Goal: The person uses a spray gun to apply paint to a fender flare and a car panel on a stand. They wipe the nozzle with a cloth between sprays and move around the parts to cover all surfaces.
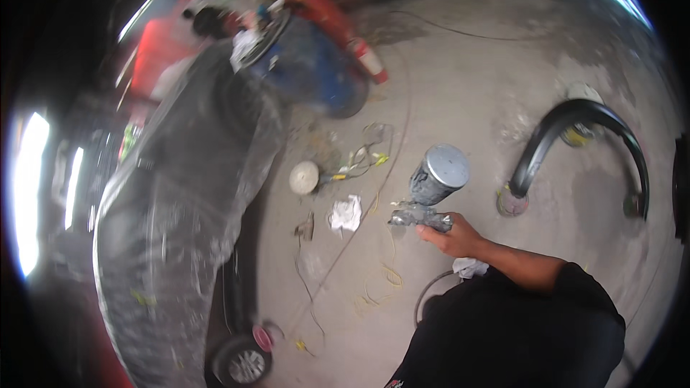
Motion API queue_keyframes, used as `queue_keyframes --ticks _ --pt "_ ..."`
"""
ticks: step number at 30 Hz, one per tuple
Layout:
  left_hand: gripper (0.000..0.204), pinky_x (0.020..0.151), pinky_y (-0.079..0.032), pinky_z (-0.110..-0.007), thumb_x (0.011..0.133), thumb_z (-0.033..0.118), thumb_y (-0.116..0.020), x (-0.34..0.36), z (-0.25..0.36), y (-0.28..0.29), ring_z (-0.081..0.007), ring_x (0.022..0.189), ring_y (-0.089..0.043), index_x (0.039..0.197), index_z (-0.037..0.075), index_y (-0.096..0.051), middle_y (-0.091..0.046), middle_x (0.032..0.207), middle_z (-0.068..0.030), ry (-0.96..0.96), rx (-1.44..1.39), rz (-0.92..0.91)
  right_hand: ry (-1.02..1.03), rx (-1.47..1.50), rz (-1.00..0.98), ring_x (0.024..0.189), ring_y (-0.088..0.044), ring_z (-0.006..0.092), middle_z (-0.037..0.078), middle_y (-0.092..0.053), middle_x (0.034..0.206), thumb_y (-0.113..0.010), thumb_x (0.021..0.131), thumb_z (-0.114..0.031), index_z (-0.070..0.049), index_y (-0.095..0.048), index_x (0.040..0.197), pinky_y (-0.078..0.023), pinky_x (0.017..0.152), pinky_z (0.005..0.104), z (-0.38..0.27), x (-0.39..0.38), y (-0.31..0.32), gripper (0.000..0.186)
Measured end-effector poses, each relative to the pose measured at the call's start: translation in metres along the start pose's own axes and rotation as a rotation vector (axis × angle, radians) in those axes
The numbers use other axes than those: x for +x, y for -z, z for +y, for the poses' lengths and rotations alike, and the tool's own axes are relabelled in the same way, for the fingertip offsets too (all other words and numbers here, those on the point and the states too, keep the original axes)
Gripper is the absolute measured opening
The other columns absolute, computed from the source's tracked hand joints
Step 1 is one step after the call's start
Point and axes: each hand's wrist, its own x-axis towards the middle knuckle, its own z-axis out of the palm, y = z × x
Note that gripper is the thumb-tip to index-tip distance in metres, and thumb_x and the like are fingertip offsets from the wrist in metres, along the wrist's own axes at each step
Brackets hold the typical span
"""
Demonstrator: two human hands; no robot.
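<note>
My right hand (pixel 456 236) grips a spray gun (pixel 417 217) by its handle, out in front of my body. A metal cup (pixel 438 172) with a round silvery top and grey smears sits above the gun body. The nozzle end points to the left. My left hand does not show in the picture. To the right of the gun, a glossy black wheel arch trim (pixel 553 123) stands raised in a curve, its near end on a small can (pixel 512 201). Another can (pixel 577 134) stands by its far part. Beside my body lies a white cloth (pixel 470 267).
At left stands a car under plastic sheeting (pixel 169 244), with a wheel (pixel 244 363). A blue drum (pixel 309 65) stands behind, near a red metal beam (pixel 323 18). A round-headed tool (pixel 304 177), crumpled paper (pixel 346 213), another tool (pixel 305 226) and cords lie on the floor. A hose (pixel 425 293) curves beside me.
</note>
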Motion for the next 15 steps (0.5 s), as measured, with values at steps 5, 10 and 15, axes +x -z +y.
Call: queue_keyframes --ticks 5,10,15 --pt "0.043 0.044 -0.04 -0.033 0.093 0.044 -0.053 0.105 0.097 0.048 -0.0161 0.047 -0.049 0.087 0.001 -0.053 -0.051 0.058 -0.0059 -0.078 0.236 -0.173 -0.086 0.219 0.271 0.069 -0.055 0.0127 0.006 -0.063 0.071 -0.063 0.085 -0.039 -0.003 -0.067 0.093 -0.045 0.067 0.0315 -0.003 0.015 0.008 0.038" --pt "0.043 0.043 -0.04 -0.033 0.093 0.044 -0.053 0.223 0.192 0.057 -0.0161 0.047 -0.049 0.086 0.001 -0.053 -0.051 0.058 -0.006 -0.168 0.461 -0.334 -0.051 0.283 0.68 0.071 -0.063 0.0166 0.012 -0.068 0.076 -0.065 0.085 -0.037 -0.002 -0.067 0.099 -0.049 0.069 0.0332 0.013 0.034 0.02 0.038" --pt "0.044 0.043 -0.04 -0.033 0.093 0.045 -0.054 0.348 0.265 0.045 -0.0162 0.046 -0.049 0.084 0.001 -0.052 -0.051 0.057 -0.0062 -0.232 0.672 -0.477 -0.219 0.226 1.042 0.077 -0.067 0.0325 0.018 -0.068 0.083 -0.065 0.085 -0.04 -0.004 -0.067 0.103 -0.052 0.074 0.0382 0.033 0.048 -0.005 0.04"
